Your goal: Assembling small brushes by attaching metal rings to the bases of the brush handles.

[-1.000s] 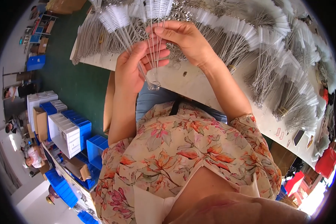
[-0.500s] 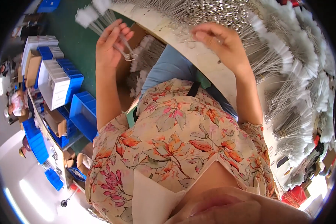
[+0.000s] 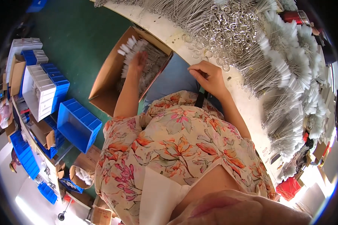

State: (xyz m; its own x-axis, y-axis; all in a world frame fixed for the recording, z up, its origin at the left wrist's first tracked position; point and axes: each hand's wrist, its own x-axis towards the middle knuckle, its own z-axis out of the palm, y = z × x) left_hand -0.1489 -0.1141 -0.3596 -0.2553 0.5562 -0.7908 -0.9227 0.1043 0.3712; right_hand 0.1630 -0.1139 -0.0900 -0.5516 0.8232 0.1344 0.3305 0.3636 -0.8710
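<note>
Left hand [image 3: 138,62] lowered into cardboard box [image 3: 112,71] at 11 o'clock, fingers closed on a bundle of wire brushes [image 3: 133,47]. Right hand [image 3: 210,77] resting at white bench [image 3: 248,108] edge, 1 o'clock, fingers curled narrow; contents cannot be told. Judged light, springy, prone to tangle; best gripped mid-stem, clear of white tufts. Loose metal rings [image 3: 229,33] heaped beyond.

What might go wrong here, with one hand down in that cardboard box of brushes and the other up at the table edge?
1. The left hand sets brushes onto an already heaped cardboard box; some might slide out onto the floor.
2. Loose metal rings lie near the table edge by the right hand; a nudge could knock them off.
</note>
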